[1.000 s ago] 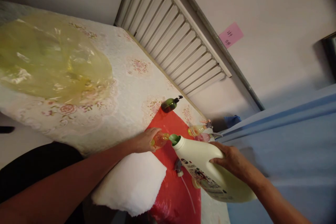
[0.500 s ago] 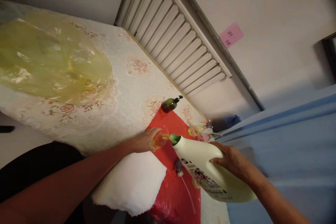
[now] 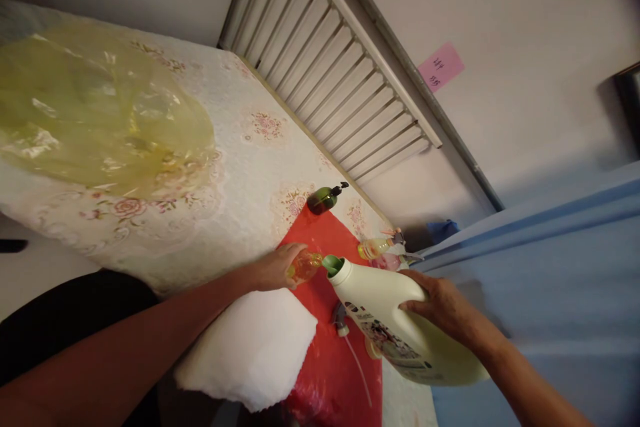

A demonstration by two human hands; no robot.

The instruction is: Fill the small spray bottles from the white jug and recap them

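- Progress check: looks like mid-pour, at a guess. The green spout (image 3: 333, 265) of the big jug (image 3: 385, 290) is lined up with the neck of the small bottle (image 3: 305, 267), but whether anything is flowing can't be made out.
- Already done: the small bottle has been left uncapped, and a grey spray head (image 3: 341, 320) is laid on the red sheet (image 3: 327, 353) with its thin tube trailing off.
- Left over: no spray head is fitted on the small bottle. The fill level can't be judged, tbh, since part of it is covered by fingers.
- Grips: the small bottle is clamped in the left hand (image 3: 274, 270), out over the sheet. The jug is held tilted by the right hand (image 3: 443, 303), fingers closed round its handle side.
- Materials: the jug is smooth, pale green, opaque plastic with rounded shoulders and a printed label. The small one is see-through and orange-tinted.
- The sheet is glossy red, and the tablecloth (image 3: 235, 167) is printed with flowers.
- A crinkly, see-through yellow bag (image 3: 100, 107) is spread on the cloth, and something white and fluffy (image 3: 250, 347) is seen below the left forearm.
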